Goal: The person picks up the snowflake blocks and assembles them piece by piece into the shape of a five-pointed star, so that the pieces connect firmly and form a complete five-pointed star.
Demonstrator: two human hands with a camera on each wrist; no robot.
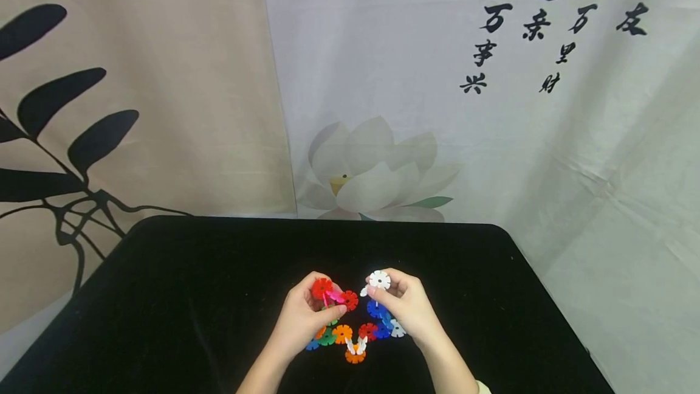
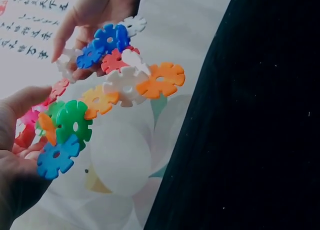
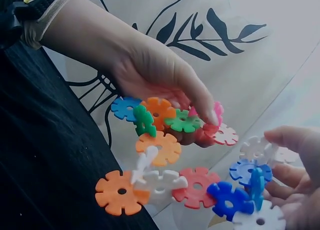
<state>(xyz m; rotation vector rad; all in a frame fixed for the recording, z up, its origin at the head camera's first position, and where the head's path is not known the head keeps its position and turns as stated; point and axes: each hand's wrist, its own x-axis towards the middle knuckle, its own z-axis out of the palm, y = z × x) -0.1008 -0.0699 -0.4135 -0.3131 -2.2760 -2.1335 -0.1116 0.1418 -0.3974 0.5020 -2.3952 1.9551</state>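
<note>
Slotted plastic snowflake discs are joined into one curved chain, held up between both hands over the black table. My left hand [image 1: 301, 315] grips the left end, thumb over a red disc [image 1: 350, 300] and pink discs [image 1: 336, 297]. Near its palm are green discs [image 2: 75, 124] and a blue disc [image 2: 57, 156]. My right hand [image 1: 401, 300] pinches a white disc [image 1: 380, 279] at the other end, above blue discs [image 3: 230, 201]. Between the hands, an orange disc [image 3: 122, 192] sticks out at the low middle, beside upright white discs [image 1: 356, 345]. The two raised ends stand apart.
The black tabletop [image 1: 219, 272] has rounded far corners and stretches out beyond the hands. Behind it hangs a pale cloth [image 1: 383, 65] printed with a lotus, dark leaves and brush-written characters. A dark band [image 3: 27, 9] is strapped at the left wrist.
</note>
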